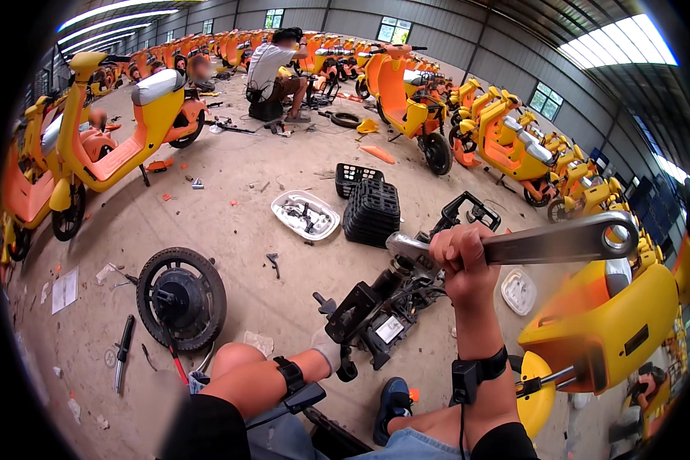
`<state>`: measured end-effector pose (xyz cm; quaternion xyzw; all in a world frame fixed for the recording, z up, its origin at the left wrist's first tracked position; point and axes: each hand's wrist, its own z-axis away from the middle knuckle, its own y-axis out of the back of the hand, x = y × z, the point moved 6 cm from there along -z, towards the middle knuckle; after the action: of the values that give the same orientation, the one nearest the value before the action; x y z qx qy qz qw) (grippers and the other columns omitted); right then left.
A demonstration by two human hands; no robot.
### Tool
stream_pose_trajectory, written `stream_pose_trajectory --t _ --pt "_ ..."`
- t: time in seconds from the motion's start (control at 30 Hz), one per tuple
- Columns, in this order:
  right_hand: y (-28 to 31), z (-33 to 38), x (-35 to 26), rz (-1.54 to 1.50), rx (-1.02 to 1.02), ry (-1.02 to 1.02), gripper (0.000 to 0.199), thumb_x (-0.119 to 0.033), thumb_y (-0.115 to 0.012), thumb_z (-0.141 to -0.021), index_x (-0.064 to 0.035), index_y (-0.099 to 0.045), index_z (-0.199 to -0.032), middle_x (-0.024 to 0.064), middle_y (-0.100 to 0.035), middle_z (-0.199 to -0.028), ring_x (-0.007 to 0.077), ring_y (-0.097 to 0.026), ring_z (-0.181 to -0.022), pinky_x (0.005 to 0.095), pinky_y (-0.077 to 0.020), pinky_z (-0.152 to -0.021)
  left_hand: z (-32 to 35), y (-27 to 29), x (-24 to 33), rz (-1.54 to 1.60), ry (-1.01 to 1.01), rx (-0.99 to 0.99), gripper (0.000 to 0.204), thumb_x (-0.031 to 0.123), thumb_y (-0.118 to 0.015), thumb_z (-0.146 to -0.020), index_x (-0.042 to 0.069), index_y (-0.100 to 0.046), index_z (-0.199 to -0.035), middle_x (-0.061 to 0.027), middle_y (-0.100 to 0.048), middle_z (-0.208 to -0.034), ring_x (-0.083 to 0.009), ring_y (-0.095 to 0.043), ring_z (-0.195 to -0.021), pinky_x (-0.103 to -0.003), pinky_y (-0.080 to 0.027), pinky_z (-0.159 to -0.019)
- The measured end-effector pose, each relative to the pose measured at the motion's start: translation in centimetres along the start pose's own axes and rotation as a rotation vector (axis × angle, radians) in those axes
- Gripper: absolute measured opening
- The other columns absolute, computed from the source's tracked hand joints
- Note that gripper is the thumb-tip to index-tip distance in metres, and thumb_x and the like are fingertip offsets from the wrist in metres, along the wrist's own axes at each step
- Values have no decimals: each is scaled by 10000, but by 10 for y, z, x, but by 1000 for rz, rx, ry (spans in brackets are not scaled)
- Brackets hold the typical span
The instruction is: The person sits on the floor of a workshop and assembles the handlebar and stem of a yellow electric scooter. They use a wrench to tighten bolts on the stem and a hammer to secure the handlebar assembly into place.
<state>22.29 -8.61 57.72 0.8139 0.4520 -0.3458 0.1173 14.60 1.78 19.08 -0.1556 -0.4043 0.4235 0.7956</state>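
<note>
My right hand [464,264] is closed round a large grey adjustable wrench [560,241], close to its head. The wrench's jaw lies at the tube end of a black scooter frame [387,314]; whether it grips the tube I cannot make out. The long handle points right, ending in a round hole. Low on the frame's near side, my left hand [326,349], in a light glove, holds its black metalwork, with the fingers partly hidden. Wires and a white label show on the frame, which stands tilted between my legs.
A hub-motor wheel [180,295] lies at left, near a shock absorber [124,353]. Ahead are a white tray of parts [305,216] and stacked black baskets [372,211]. A yellow scooter body [602,330] stands close at right. Farther off, a person [272,73] sits among scooters.
</note>
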Motion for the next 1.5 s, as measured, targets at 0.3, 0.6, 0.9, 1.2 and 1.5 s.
stream_pose_trajectory --t 0.3,0.6,0.9,1.2,1.5 --pt "-18 5 -13 186 -131 114 448 -351 -617 -947 -31 -503 -655 49 -495 -572 154 -446 -502 305 -374 -511 -1 0 -3 11 5 4 455 515 -365 -922 135 -587 -1035 -126 -573 -776 -312 -547 -603 -478 -465 -565" --pt "4 17 -17 29 -24 168 465 -334 -600 -952 -9 -493 -636 67 -488 -537 140 -434 -454 271 -342 -428 3 3 0 17 -4 15 457 521 -365 -919 138 -589 -1031 -123 -572 -774 -307 -543 -598 -472 -461 -557" --pt "8 13 -19 -57 24 139 448 -348 -610 -955 -11 -531 -671 82 -508 -558 133 -422 -465 270 -319 -431 4 5 -2 20 -4 35 460 527 -366 -915 142 -590 -1027 -119 -571 -771 -302 -539 -592 -465 -457 -549" --pt "10 3 0 -86 129 -151 258 -226 -671 -923 -45 -582 -763 8 -549 -607 74 -486 -488 237 -371 -447 2 13 -4 37 -4 102 462 532 -366 -912 145 -592 -1024 -115 -570 -768 -297 -536 -586 -459 -453 -541" --pt "18 -11 -15 120 285 -216 389 -320 -657 -929 -47 -552 -672 -44 -456 -566 55 -386 -533 267 -315 -481 19 -24 0 0 -28 140 479 570 -371 -887 162 -598 -997 -88 -551 -743 -264 -499 -552 -418 -410 -499"
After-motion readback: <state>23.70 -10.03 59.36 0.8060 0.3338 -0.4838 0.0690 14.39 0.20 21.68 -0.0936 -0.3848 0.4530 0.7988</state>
